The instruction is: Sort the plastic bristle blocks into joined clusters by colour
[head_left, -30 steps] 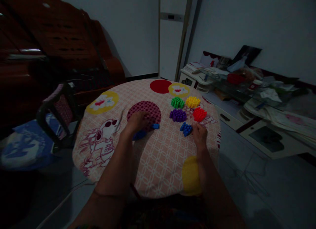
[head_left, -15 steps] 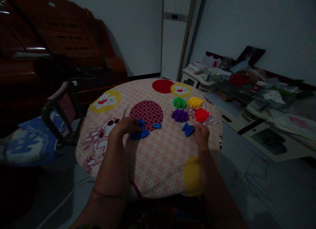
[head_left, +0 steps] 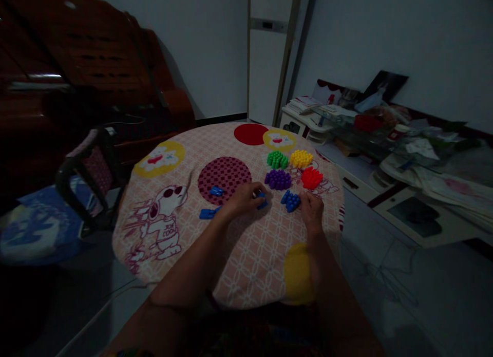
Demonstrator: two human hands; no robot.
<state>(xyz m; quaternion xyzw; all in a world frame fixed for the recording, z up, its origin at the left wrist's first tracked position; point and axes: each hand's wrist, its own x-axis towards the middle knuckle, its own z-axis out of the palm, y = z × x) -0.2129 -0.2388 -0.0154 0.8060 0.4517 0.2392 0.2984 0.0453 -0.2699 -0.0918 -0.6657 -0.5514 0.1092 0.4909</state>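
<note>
My left hand (head_left: 246, 196) is over the middle of the table, its fingers closed on blue plastic pieces (head_left: 262, 202), partly hidden by the fingers. To its right stands a group of upright blue pegs (head_left: 289, 200). My right hand (head_left: 311, 209) rests at the right edge of that group with fingers curled together; whether something is in them is hidden. Two lots of loose blue pieces lie to the left, one (head_left: 216, 191) on the maroon circle and another (head_left: 208, 213) nearer me. Behind the blue group stand purple (head_left: 278, 179), green (head_left: 277, 160), yellow (head_left: 301, 158) and red (head_left: 311, 177) clusters.
A patterned cloth covers the round table (head_left: 246, 264). On the left is a dark-framed chair (head_left: 96, 177), with a wooden bench (head_left: 108, 64) behind. A low cabinet (head_left: 408, 213) with papers and clutter runs along the right wall.
My left hand has moved right from the loose blue pieces towards the blue group, carrying some. Fewer blue pieces lie on the left. My right hand stays beside the blue group.
</note>
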